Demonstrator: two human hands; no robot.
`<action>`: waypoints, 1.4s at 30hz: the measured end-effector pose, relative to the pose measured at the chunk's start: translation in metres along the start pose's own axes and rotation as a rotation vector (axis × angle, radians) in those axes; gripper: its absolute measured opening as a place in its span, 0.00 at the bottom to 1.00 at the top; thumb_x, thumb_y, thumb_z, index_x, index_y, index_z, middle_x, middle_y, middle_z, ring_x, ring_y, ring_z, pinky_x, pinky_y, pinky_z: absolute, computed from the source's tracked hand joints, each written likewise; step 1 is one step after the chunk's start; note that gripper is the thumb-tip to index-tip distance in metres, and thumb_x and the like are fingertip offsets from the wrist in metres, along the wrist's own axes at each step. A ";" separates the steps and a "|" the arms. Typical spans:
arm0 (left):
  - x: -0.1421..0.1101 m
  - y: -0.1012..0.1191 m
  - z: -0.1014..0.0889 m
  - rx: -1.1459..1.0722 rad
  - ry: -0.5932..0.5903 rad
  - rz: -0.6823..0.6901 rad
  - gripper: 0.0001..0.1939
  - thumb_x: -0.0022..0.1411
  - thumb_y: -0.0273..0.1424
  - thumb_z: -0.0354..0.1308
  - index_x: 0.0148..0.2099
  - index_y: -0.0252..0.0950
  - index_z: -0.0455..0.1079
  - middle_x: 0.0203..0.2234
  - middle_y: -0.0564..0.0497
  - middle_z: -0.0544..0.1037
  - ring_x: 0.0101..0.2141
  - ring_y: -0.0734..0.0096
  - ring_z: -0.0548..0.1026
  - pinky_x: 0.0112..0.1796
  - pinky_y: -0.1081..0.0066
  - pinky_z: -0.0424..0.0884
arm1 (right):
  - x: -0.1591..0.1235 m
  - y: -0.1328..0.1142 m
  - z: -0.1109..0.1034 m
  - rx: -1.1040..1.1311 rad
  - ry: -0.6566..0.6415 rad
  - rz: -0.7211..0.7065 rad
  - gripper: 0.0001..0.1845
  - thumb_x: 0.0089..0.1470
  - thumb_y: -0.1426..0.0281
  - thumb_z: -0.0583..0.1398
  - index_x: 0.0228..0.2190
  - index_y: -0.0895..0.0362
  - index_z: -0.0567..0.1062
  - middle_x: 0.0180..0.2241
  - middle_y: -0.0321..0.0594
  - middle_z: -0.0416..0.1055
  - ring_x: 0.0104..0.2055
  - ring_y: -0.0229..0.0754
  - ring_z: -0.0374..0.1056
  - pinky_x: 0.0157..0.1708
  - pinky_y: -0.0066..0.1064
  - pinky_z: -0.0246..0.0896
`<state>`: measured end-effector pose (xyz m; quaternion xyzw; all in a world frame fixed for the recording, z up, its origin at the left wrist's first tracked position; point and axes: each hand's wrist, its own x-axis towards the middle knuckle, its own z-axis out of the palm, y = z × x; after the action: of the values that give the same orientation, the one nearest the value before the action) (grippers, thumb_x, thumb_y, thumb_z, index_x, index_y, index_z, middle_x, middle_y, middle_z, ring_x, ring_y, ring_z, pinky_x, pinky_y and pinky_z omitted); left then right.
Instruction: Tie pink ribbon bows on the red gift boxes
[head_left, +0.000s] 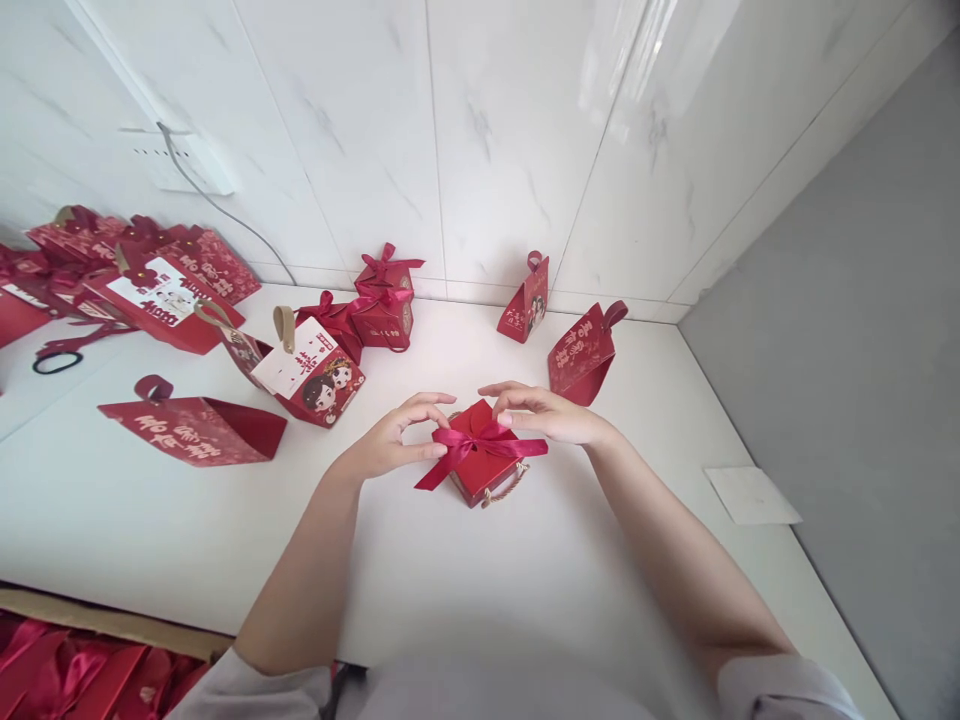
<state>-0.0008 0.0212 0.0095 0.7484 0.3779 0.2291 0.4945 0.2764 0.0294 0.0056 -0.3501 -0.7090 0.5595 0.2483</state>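
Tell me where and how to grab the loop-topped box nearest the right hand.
Probably best to pinch the loop from above with the right hand. The loop sticks up from the narrow top of the box; the sides slope in toward it, so squeezing them might slip.

The person wears a pale grey top (499, 688) with a faint mauve cast, its front soft and blurred along the bottom edge of the view. The left sleeve (259, 692) and right sleeve (784, 688) match it in colour and end near the elbows, their openings loose and wide. The cloth looks plain and matte, with soft creases on both sides; on the right, a line runs along near the hem, either a fold or a seam. Below the sleeves, the forearms are bare. The left hand (397, 437) and right hand (556, 416) are bare too, with slender fingers.
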 end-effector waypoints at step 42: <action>0.031 -0.035 0.042 -0.254 0.421 0.183 0.20 0.62 0.34 0.57 0.19 0.34 0.63 0.43 0.44 0.74 0.46 0.61 0.72 0.46 0.65 0.67 | -0.022 -0.004 0.021 -0.263 0.240 -0.018 0.22 0.60 0.59 0.57 0.20 0.57 0.60 0.22 0.31 0.56 0.24 0.33 0.51 0.24 0.26 0.49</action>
<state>0.0359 0.0303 -0.0407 0.6472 0.3715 0.4690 0.4724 0.2740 -0.0013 0.0048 -0.4372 -0.7445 0.4141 0.2884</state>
